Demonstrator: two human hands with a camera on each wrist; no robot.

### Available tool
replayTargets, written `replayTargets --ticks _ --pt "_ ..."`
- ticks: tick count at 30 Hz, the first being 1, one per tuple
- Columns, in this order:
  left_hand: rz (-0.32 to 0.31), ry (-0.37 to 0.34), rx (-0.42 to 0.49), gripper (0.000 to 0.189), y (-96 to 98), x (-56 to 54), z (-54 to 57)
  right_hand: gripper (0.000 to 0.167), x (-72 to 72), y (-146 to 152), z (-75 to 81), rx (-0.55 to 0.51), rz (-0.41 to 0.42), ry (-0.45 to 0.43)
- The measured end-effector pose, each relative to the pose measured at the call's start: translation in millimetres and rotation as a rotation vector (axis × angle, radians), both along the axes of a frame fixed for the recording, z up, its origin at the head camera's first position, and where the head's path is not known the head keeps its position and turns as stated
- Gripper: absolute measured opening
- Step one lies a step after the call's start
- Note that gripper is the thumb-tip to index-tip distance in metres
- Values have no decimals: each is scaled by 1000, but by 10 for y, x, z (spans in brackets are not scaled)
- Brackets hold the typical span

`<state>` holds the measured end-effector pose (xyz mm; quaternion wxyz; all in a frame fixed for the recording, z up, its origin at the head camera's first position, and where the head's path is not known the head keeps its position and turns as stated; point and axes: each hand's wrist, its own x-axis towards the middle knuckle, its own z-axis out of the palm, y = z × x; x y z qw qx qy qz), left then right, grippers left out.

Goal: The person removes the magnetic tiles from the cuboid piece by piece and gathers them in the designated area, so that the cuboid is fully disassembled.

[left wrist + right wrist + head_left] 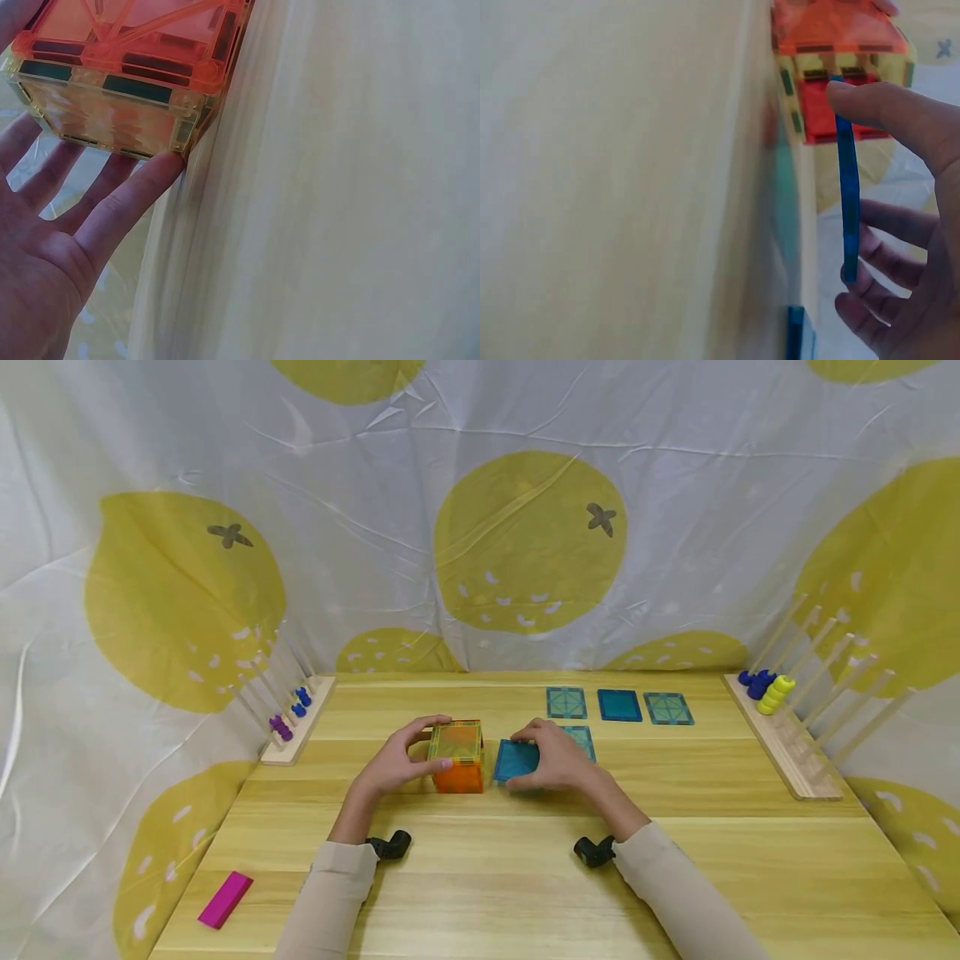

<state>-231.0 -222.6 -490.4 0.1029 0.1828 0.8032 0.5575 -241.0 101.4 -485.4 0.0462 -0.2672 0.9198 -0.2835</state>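
Note:
A box of see-through magnetic tiles (459,777), orange in front and yellow on top, stands on the table. My left hand (397,758) grips it from the left, thumb along the front and fingers at the back. In the left wrist view, the fingertips (169,163) touch its yellow side. Just right of the box, my right hand (558,758) pinches a blue square magnetic tile (516,760) by opposite edges. The right wrist view shows this blue tile edge-on, thumb at one end and fingertips at the other. Behind the right hand lies a teal tile (581,741), partly hidden.
Farther back lie two light teal tiles (566,702) and a darker blue one (619,705). Pegged wooden boards with beads stand left (279,755) and right (813,787). A magenta block (226,900) lies front left. A lemon-print cloth (375,552) hangs around the table.

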Motion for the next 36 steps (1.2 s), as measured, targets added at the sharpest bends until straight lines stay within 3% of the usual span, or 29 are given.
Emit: replayTargets --ticks 9,17,36 --pt "1 1 -7 68 -19 -6 5 78 -17 365 210 -16 -7 2" --pt "0 6 -17 68 -24 -16 -1 76 11 752 277 -38 -48 28" --pt "-10 -10 -20 69 3 8 -15 78 21 1523 -2 -8 -167 37"
